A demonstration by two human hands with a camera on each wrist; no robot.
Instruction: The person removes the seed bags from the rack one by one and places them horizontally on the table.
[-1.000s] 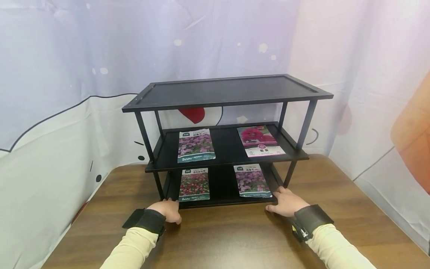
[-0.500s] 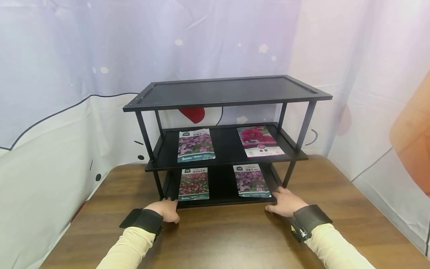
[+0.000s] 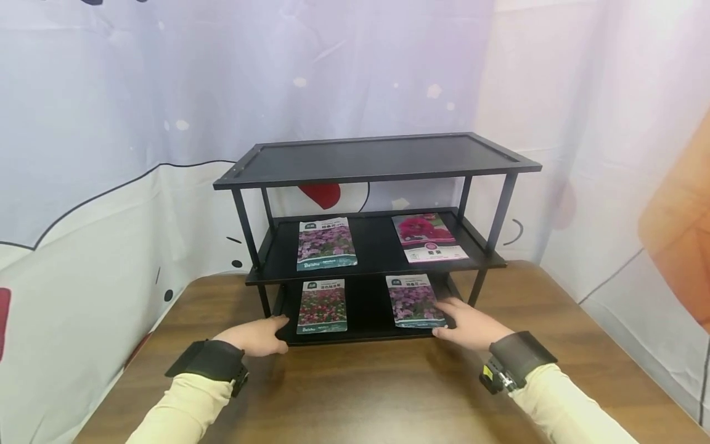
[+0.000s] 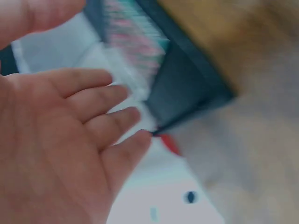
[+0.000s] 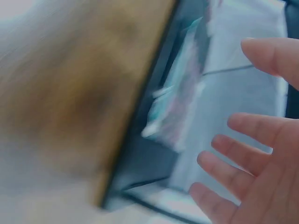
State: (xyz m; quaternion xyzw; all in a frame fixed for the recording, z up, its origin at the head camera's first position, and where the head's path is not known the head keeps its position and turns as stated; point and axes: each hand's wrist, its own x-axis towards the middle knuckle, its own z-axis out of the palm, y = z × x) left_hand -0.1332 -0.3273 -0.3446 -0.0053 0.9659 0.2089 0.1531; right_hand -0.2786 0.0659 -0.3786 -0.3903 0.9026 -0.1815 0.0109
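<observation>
"Black rack [image 3: 360,159] first: where does it stand?"

"On the wooden counter [image 3: 355,394], its lowest tier resting on the wood. It has a flat top panel and two shelves beneath, joined by thin posts."

"What do the shelves carry?"

"Flower packets, all picture side up. On the bottom shelf there's a red-flower packet [image 3: 322,307] to the left and a lower purple packet [image 3: 410,302] to the right. On the middle shelf, an upper purple packet [image 3: 326,243] lies left and a pink-flower packet [image 3: 429,237] right, with a strip of bare shelf between them."

"And the hands?"

"The left hand [image 3: 252,337] is at the rack's front left corner, low down. Its wrist view shows the fingers extended with the thumb well away from them. The right hand [image 3: 473,328] is at the front right; from the head camera, its fingertips overlap the edge of the lower purple packet. Its fingers are spread too, thumb apart."

"Touching anything?"

"I can't tell for either one; the rack is blurred in both wrist views."

"Anything further out?"

"Dark wristbands [image 3: 522,356] on both wrists, then cream sleeves [image 3: 574,404]. Behind the rack hangs a pale printed cloth [image 3: 111,92], with a red heart shape [image 3: 323,195] visible between the top panel and the middle shelf."
</observation>
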